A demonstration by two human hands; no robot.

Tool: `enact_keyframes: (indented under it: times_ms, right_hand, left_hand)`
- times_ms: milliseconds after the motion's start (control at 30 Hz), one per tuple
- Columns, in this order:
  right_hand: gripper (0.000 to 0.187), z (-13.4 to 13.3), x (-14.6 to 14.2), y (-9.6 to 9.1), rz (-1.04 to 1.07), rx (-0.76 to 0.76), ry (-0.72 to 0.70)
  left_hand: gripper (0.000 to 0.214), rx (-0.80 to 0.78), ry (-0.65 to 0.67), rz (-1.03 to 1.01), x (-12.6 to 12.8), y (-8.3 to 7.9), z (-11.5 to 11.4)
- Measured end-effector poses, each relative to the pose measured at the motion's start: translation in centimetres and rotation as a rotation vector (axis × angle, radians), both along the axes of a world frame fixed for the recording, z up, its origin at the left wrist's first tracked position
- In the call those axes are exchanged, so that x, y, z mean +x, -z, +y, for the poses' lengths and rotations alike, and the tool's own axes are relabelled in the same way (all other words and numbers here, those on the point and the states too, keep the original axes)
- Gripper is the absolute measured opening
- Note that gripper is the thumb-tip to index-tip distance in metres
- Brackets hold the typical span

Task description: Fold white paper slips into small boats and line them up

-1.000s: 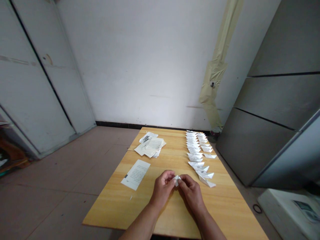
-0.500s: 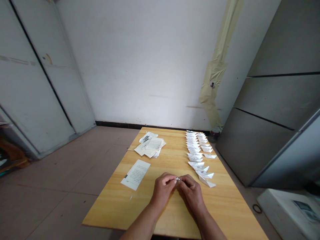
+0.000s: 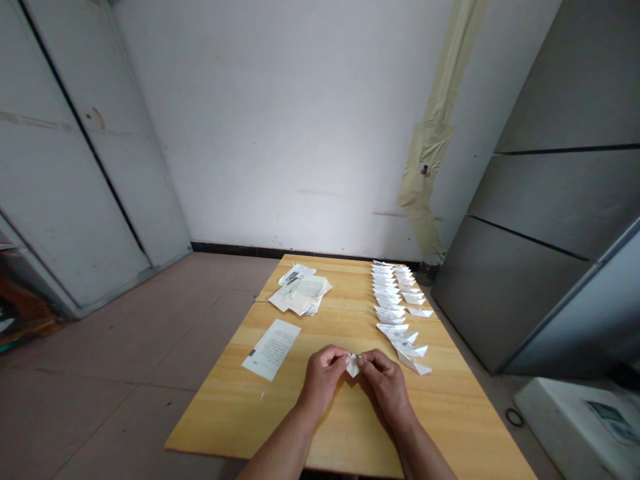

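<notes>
Folded paper piece (image 3: 353,365), small and white: where is it?

Right between the two hands, at twelve o'clock from the wrists, above the middle of a wooden table (image 3: 225,420). I can't tell whether it touches the wood.

How are the hands set?

Neither is spread. The left hand (image 3: 324,380) and right hand (image 3: 385,385) are drawn close together, fingers curled, each pinching one side of the paper at the fingertips.

Anything readable?

Not really. At ten o'clock from the hands lies a printed sheet (image 3: 271,349), angled on the table, with lines of text too small to read and a dark mark near one corner. At eleven o'clock, farther off, sits a loose pile of printed paper (image 3: 303,293), its sheets overlapping, with dark print on the top edge of the pile. None of that print can be read either.

And at the other side?

From one to two o'clock runs a double row of folded paper boats (image 3: 387,293), white with bits of print along their edges, the nearest just beside the right hand.

Anything else on the wood?

A tiny paper scrap (image 3: 261,395) lies at eight o'clock from the folded piece, just below the printed sheet.
</notes>
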State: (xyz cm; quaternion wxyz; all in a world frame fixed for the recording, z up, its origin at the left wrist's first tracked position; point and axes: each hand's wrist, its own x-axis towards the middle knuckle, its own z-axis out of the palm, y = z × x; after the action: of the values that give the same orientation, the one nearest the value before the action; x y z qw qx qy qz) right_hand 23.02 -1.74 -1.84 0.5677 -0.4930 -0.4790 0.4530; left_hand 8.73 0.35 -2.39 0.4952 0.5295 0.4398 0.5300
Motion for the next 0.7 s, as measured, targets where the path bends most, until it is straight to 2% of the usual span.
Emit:
enact_keyframes:
  times_ms: [267,433,600,700]
  right_hand:
    - [0.031,0.3,-0.2,1.1,0.218,-0.105,-0.001]
    - [0.032,0.5,-0.1,1.7,0.287,-0.085,0.006]
    - [0.038,0.5,-0.2,1.2,0.309,-0.1,0.06]
    - [0.04,0.3,-0.4,0.8,0.328,-0.105,0.061]
  left_hand:
    - [0.025,-0.138,-0.036,-0.141,0.2,-0.6,-0.2]
    - [0.028,-0.129,-0.067,-0.195,0.2,-0.4,-0.2]
    - [0.033,-0.086,-0.055,-0.212,0.0,0.0,0.0]
    - [0.034,-0.088,-0.03,-0.3,-0.1,0.5,0.1]
